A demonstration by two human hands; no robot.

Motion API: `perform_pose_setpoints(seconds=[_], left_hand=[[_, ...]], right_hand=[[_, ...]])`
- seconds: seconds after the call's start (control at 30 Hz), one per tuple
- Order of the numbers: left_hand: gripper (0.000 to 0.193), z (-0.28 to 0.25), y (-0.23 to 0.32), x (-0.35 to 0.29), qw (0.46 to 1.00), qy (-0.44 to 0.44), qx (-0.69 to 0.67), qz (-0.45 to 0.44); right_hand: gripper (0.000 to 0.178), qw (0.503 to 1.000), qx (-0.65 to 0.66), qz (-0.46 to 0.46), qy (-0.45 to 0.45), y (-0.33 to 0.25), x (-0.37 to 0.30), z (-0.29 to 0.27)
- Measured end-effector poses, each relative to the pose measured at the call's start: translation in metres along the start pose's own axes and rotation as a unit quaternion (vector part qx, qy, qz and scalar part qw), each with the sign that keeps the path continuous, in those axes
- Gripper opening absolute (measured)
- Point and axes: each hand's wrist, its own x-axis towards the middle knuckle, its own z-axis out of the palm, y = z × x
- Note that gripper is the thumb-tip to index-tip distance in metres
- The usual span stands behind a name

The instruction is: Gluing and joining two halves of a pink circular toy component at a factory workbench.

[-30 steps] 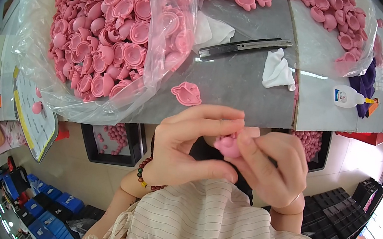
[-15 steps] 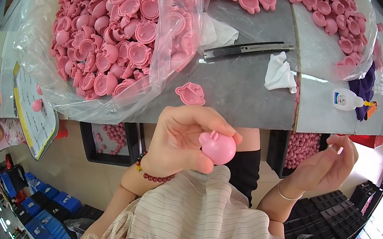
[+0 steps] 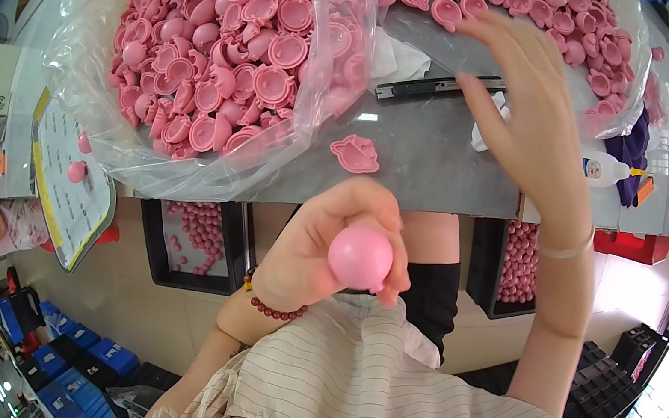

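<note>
My left hand (image 3: 326, 238) is closed round a round pink plastic ball-shaped piece (image 3: 360, 257), held in front of my chest, its smooth side up and a small knob at its lower edge. Stretched out over the grey table, my right hand (image 3: 531, 109) has its fingers apart and nothing in them. Under its fingers lie the black utility knife (image 3: 422, 89) and a crumpled white tissue (image 3: 484, 132), both partly hidden. A flat pink piece (image 3: 356, 153) rests on the table beyond my left hand.
A clear plastic bag (image 3: 80, 58) heaped with pink half shells (image 3: 212, 44) stands at the left. More shells (image 3: 570, 24) lie at the back right. A white glue bottle (image 3: 604, 170) stands right of my wrist. Black trays of pink balls (image 3: 201, 232) (image 3: 521, 263) sit below the table edge.
My right hand has moved from beside my body up and forward over the table. My left hand has turned the pink piece, so its knobs now face down toward me.
</note>
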Motion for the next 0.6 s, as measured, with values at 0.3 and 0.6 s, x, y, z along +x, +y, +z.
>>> perform_pose_setpoints(seconds=[0.3, 0.6], left_hand=[[0.04, 0.007, 0.008, -0.015, 0.974, 0.098, 0.188, 0.077], [0.045, -0.004, 0.013, -0.024, 0.961, 0.128, 0.23, 0.081]], right_hand=[[0.01, 0.982, -0.148, -0.067, -0.092, 0.012, 0.054, 0.036], [0.01, 0.932, 0.232, 0.071, -0.271, -0.042, 0.006, -0.021]])
